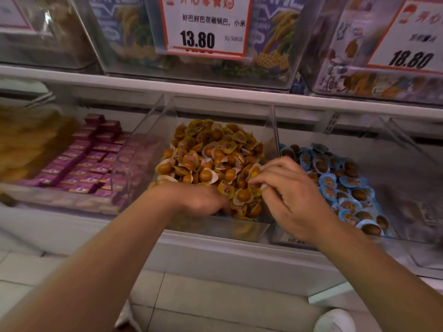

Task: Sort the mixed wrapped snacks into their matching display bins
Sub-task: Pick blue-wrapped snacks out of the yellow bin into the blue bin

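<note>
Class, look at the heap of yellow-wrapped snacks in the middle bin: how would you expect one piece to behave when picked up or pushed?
One yellow-wrapped snack probably feels light, being small beside the right hand. Its rounded brown centre suggests firmness, while the thin flat wrapper edge likely crinkles and offers a pinch point. Pushed, pieces would probably slide and tumble, since they lie loosely heaped in the middle bin.

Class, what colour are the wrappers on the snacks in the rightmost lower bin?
Light blue wrappers, seen in the head view.
</note>
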